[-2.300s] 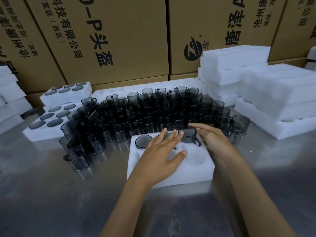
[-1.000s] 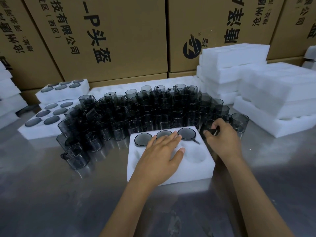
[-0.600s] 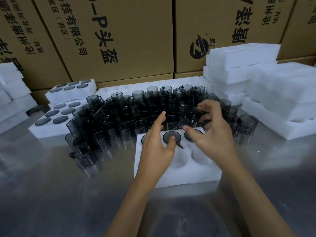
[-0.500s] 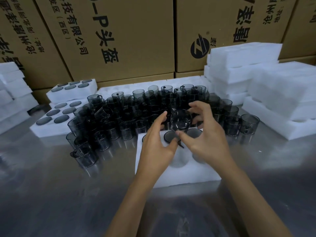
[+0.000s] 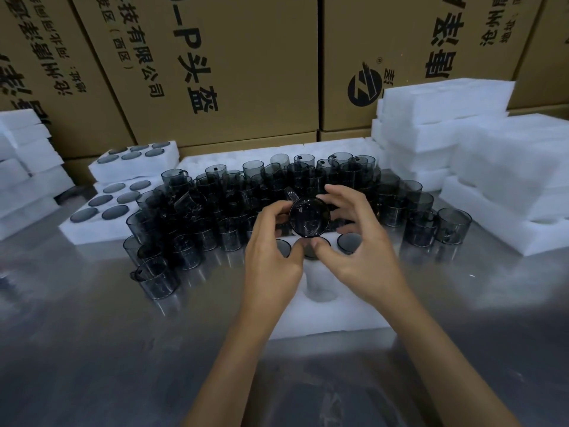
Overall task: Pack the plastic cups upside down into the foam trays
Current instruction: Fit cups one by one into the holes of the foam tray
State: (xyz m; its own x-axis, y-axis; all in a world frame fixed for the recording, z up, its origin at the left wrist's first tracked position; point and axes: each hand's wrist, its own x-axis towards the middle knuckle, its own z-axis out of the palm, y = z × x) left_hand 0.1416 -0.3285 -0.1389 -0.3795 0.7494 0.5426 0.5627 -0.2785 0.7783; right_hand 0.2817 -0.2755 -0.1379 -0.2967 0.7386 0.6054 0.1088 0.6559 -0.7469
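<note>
Two hands on one smoky plastic cup [image 5: 309, 218], held up in the air over the foam tray [image 5: 332, 315].

Both the left hand [image 5: 272, 257] and the right hand [image 5: 358, 241] have fingertips pinched around the cup's wall and rim, so each grip is closed on it, with the cup tipped so its round end faces the camera and the little handle pokes out upper left. Looks very light and thin-walled to me, stiff but probably crackable if squeezed, and glossy enough to slip, so I'd hold the rim and base edges rather than that skinny handle. The tray's far row already shows three dark cup bottoms [image 5: 349, 241], near pockets look open. Foam is soft, should press in easy. Loads more loose cups [image 5: 215, 217] crowd the table [image 5: 92, 349] behind.
</note>
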